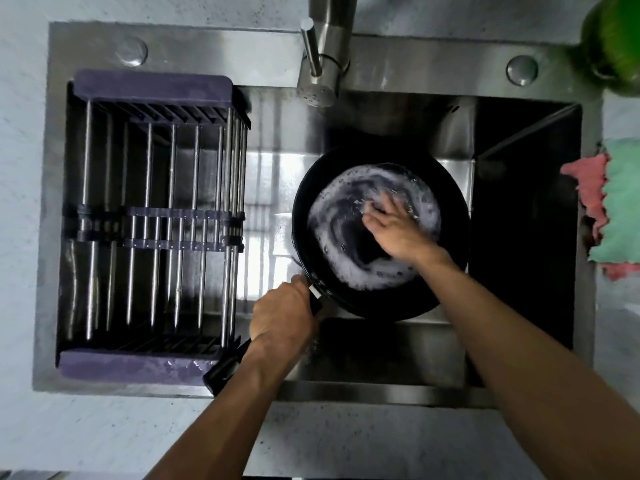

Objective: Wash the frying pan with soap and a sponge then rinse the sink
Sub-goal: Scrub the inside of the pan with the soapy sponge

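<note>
A black frying pan lies in the steel sink, its inside smeared with white foam. My left hand grips the pan's black handle, which points toward the near left. My right hand is inside the pan, right of its centre. Its fingers and thumb lie over a pale, foamy sponge that is blurred and mostly hidden beneath them. The tap spout hangs above the back of the sink, and I see no water running from it.
A purple-framed drying rack with steel rods fills the sink's left half. Pink and green cloths lie on the counter at the right edge. A green bottle stands at the far right corner. The counter runs along the near side.
</note>
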